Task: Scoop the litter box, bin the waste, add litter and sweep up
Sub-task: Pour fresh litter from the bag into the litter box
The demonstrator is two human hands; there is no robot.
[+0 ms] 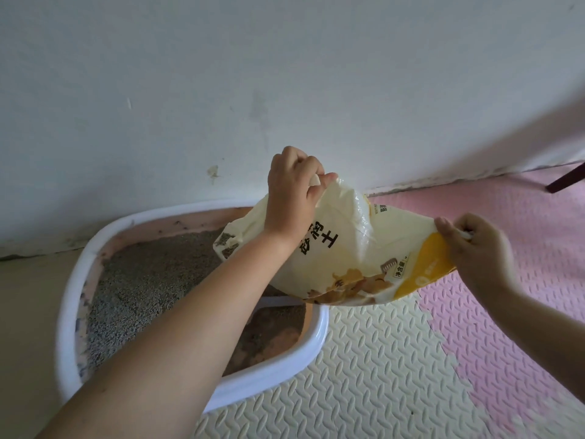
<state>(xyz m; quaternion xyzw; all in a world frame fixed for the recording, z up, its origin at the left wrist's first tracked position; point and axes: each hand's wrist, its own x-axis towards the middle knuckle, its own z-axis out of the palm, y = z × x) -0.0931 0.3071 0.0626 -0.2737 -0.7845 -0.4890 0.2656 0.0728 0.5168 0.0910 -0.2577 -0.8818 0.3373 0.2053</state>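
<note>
A cream and yellow litter bag (357, 248) hangs tilted over the right part of the litter box (68, 299), its open mouth pointing down and left into the box. My left hand (291, 191) pinches the bag's upper corner. My right hand (474, 248) grips the bag's lower right corner over the mat. The box has a white rim and pink inner wall, and grey litter (139, 289) covers most of its floor. My left forearm crosses the front of the box and hides part of it.
The box stands against a white wall (285, 74). Cream foam mat tiles (364, 375) lie in front, pink tiles (522, 312) to the right. A dark furniture leg (566, 179) shows at the far right by the wall.
</note>
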